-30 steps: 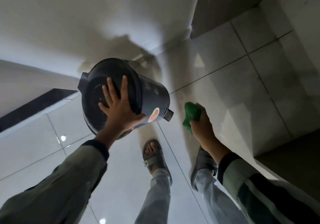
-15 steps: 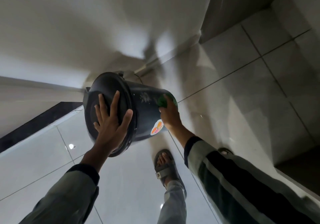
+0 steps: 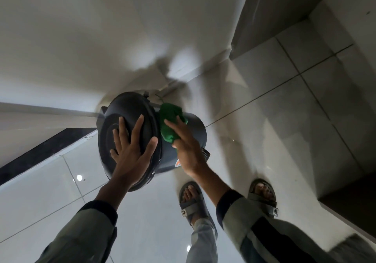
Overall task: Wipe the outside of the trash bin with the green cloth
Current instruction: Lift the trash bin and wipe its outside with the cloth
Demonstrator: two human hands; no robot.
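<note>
Two hands at work: both are on the trash bin (image 3: 195,126), which stands tilted on the tiled floor (image 3: 274,110) close to the wall (image 3: 81,38)
Bin's long axis: leans from its base on the floor, at the right of the view, up and leftward to the lid (image 3: 130,120), which faces the camera
Left hand (image 3: 130,150): fingers spread flat and open on the lid, bracing it, gripping nothing
Right hand (image 3: 187,146): nearer the bin's side; fingers are extended and press the green cloth (image 3: 169,120) against the body just behind the lid's rim
Key relation: unwiped wall appears to run from the cloth toward the base, so I judge the coming stroke goes along that axis, away from the lid
Pedal (image 3: 205,153): sticks out near the base, just beside the right wrist; it may snag the cloth
Sticker (image 3: 178,162): orange patch on the body, mostly hidden under the right hand
Sandalled feet (image 3: 192,201): just below the bin, no bar to the stroke
Far side of the bin: hidden from view
</note>
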